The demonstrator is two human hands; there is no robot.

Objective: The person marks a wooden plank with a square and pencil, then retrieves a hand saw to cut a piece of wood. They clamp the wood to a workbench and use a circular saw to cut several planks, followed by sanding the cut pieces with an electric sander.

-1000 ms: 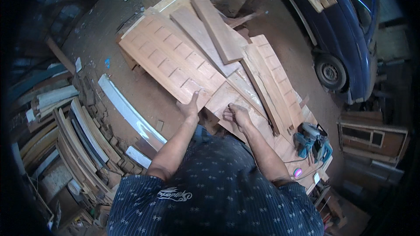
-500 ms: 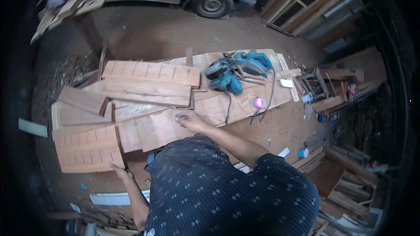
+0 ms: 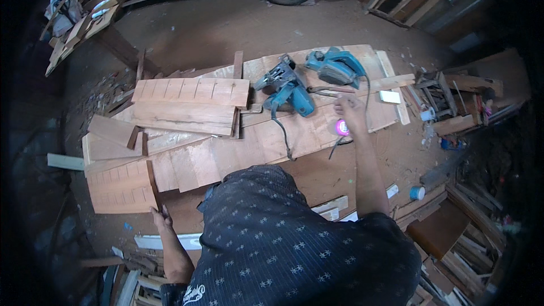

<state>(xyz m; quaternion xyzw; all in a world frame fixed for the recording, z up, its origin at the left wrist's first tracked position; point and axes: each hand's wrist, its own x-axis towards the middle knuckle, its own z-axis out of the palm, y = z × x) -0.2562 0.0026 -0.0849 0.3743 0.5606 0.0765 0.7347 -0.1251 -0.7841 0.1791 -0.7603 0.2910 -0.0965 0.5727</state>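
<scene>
While left hand (image 3: 160,215) touches a carved panel (image 3: 120,187), right hand (image 3: 349,107) (grip seemingly spread) hovers above pink tape (image 3: 342,127).

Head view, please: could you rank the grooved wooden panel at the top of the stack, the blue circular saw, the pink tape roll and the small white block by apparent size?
1. Grooved wooden panel, largest.
2. Blue circular saw.
3. and 4. White block and pink tape roll look about alike, so I would not rank them.
</scene>
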